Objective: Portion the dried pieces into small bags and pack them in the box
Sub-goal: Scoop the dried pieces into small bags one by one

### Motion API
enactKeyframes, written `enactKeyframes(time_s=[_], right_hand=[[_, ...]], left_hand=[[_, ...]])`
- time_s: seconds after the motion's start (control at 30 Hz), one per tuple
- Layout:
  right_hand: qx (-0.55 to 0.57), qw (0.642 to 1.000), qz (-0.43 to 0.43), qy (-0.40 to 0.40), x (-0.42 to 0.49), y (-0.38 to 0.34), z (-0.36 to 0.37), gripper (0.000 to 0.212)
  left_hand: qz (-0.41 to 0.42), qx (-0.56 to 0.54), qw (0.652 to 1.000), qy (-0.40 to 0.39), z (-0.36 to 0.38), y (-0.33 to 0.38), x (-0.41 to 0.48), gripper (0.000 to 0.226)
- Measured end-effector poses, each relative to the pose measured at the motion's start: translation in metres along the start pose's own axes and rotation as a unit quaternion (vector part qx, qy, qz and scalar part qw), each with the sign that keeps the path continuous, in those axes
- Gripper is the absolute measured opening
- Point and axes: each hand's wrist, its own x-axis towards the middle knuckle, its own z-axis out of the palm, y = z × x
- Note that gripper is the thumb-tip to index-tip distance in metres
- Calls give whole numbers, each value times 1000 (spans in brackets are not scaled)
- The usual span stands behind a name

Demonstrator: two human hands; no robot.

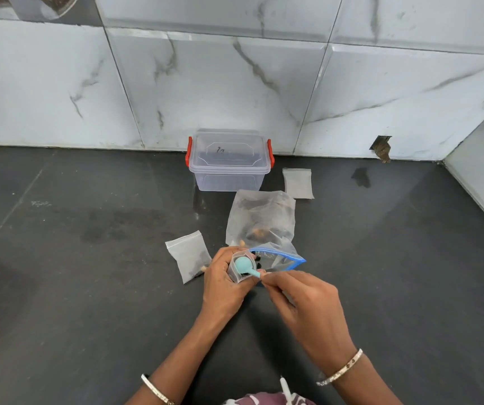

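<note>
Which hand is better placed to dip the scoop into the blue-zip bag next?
Right hand: it pinches the scoop handle, beside the blue-zip bag. The left hand grips the small bag.

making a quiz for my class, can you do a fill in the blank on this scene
1. The left hand grips a small bag while the right hand dips a light ____ scoop into it.
2. The clear box by the wall has ____ latches, lid on.
3. A filled bag lies on the floor to the ____ of the left hand.
Missing words: blue; red; left.
</note>
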Motion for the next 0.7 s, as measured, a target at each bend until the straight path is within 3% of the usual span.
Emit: enactKeyframes(time_s=[0.13,0.23,0.37,0.47,0.53,0.63,0.7], right_hand=[[23,998,9,52,-3,-2,2,5],[143,979,130,66,-2,-5,0,15],[405,853,324,56,3,-6,-6,11],[493,764,413,52,5,3,-12,14],[516,732,442,44,6,8,-14,16],[514,724,458,50,6,17,-15,14],[489,738,461,65,5,25,-16,9]], left_hand=[[-10,-12,1000,-1,-2,-1,-1,43],[-7,-7,1000,3,-2,0,0,39],[5,10,1000,5,0,5,1,42],[2,10,1000,3,2,4,3,41],[-8,11,1000,3,2,4,3,43],[-17,17,1000,-1,0,3,2,42],[-17,17,1000,3,-1,3,1,37]])
